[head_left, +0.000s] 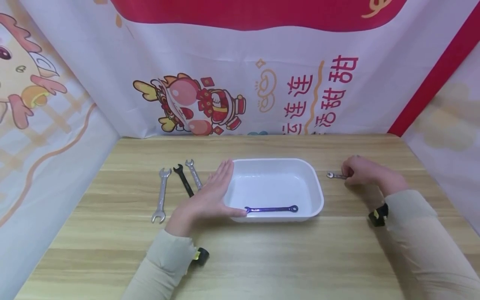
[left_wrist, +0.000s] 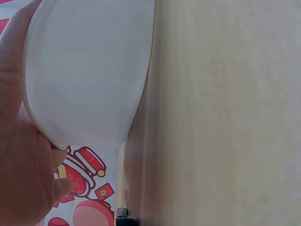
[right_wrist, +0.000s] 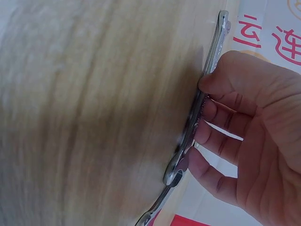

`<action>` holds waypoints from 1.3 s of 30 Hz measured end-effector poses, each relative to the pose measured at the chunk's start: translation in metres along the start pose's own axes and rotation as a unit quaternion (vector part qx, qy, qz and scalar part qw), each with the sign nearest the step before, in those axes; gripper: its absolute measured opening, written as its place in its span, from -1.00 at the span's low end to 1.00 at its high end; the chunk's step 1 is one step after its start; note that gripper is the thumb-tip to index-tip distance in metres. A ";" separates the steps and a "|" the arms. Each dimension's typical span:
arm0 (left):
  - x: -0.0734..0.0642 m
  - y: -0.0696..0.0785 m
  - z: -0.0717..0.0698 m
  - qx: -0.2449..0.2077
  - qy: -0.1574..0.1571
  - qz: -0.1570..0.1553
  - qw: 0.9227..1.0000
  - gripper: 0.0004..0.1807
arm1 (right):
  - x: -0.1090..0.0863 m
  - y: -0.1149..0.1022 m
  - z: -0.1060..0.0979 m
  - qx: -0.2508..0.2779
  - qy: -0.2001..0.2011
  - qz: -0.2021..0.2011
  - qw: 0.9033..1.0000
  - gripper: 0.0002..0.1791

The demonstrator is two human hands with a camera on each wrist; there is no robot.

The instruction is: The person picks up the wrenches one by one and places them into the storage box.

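Observation:
My left hand (head_left: 206,198) lies against the left end of a white plastic basin (head_left: 321,204), fingers stretched along its side and the thumb over the front rim. A purple-blue wrench (head_left: 271,209) lies inside, along the near wall. To the basin's right, my right hand (head_left: 363,170) pinches a small silver wrench (right_wrist: 190,126) between thumb and fingertips, low over the table; in the head view only its left end shows. Another silver wrench (right_wrist: 153,211) lies by its lower end in the right wrist view. The head view does not show that one, apparently hidden by the hand.
Left of the basin lie a silver double-ended wrench (head_left: 161,196), a black wrench (head_left: 183,180) and a second silver wrench (head_left: 193,174), the latter two partly hidden by my left hand. A printed cloth (head_left: 225,50) hangs behind the wooden table (head_left: 285,258).

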State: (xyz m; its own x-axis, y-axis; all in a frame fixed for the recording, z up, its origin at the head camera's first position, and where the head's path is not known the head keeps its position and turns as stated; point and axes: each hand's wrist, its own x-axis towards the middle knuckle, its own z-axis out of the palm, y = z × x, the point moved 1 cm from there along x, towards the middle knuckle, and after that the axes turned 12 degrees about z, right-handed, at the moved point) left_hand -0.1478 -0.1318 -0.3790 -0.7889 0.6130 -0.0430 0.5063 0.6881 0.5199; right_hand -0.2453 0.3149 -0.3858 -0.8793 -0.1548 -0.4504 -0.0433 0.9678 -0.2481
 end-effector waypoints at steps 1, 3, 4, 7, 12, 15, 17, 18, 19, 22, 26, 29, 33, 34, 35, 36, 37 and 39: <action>0.000 0.000 0.000 0.000 0.000 0.000 1.000 0.48 | 0.000 0.000 0.000 0.000 0.000 0.002 1.000 -0.91; -0.001 0.000 0.000 -0.001 0.001 0.000 1.000 0.48 | -0.001 -0.001 0.001 -0.001 0.001 0.003 1.000 -0.90; -0.001 0.001 0.000 -0.001 0.001 0.000 1.000 0.48 | -0.001 -0.001 0.001 -0.002 0.001 0.003 1.000 -0.89; -0.001 0.001 0.000 -0.003 0.002 0.001 1.000 0.48 | -0.002 -0.002 0.001 -0.006 0.004 0.001 1.000 -0.89; -0.001 0.001 0.001 -0.005 0.006 0.002 1.000 0.47 | -0.002 -0.001 0.000 -0.006 0.008 -0.010 1.000 -0.91; 0.000 0.001 0.002 -0.004 0.007 0.002 1.000 0.47 | -0.003 0.001 -0.001 -0.002 0.014 -0.022 1.000 -0.92; 0.000 0.001 0.001 -0.003 0.006 0.001 1.000 0.47 | -0.003 0.002 -0.001 -0.001 0.021 -0.030 0.999 -0.91; 0.000 0.001 0.001 -0.003 0.006 0.001 1.000 0.47 | -0.004 0.003 -0.001 0.002 0.024 -0.032 0.999 -0.90; 0.000 0.001 0.001 -0.003 0.006 0.001 1.000 0.47 | -0.004 0.004 -0.001 0.004 0.028 -0.034 0.999 -0.89; -0.001 0.001 0.000 -0.003 0.004 0.000 1.000 0.47 | -0.006 0.005 0.000 0.007 0.038 -0.038 0.999 -0.86; -0.001 0.001 0.000 -0.003 0.003 -0.001 1.000 0.47 | -0.009 0.005 0.001 0.011 0.048 -0.045 0.998 -0.84; -0.001 0.001 0.001 -0.004 0.003 -0.002 1.000 0.47 | -0.009 0.006 0.002 0.014 0.053 -0.051 0.997 -0.83; -0.001 0.000 0.002 -0.003 0.004 0.000 1.000 0.47 | -0.010 0.008 0.003 0.016 0.055 -0.053 0.997 -0.82; -0.001 0.000 0.002 -0.003 0.004 0.000 1.000 0.47 | -0.010 0.008 0.003 0.018 0.055 -0.052 0.997 -0.82; -0.001 0.000 0.002 -0.003 0.004 0.000 1.000 0.47 | -0.010 0.008 0.003 0.021 0.054 -0.050 0.997 -0.82; -0.001 0.000 0.002 -0.003 0.004 -0.001 1.000 0.47 | -0.011 0.008 0.003 0.022 0.053 -0.050 0.997 -0.83; -0.001 0.000 0.001 -0.003 0.003 -0.001 1.000 0.47 | -0.011 0.009 0.003 0.025 0.052 -0.049 0.997 -0.83; -0.001 0.000 0.001 -0.002 0.003 0.000 1.000 0.47 | -0.011 0.009 0.002 0.029 0.052 -0.046 0.997 -0.85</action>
State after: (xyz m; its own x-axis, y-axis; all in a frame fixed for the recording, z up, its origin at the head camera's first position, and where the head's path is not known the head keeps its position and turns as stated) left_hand -0.1472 -0.1322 -0.3795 -0.7909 0.6108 -0.0381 0.5047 0.6862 0.5239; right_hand -0.2346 0.3254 -0.3848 -0.9176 -0.2171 -0.3329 -0.1004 0.9371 -0.3344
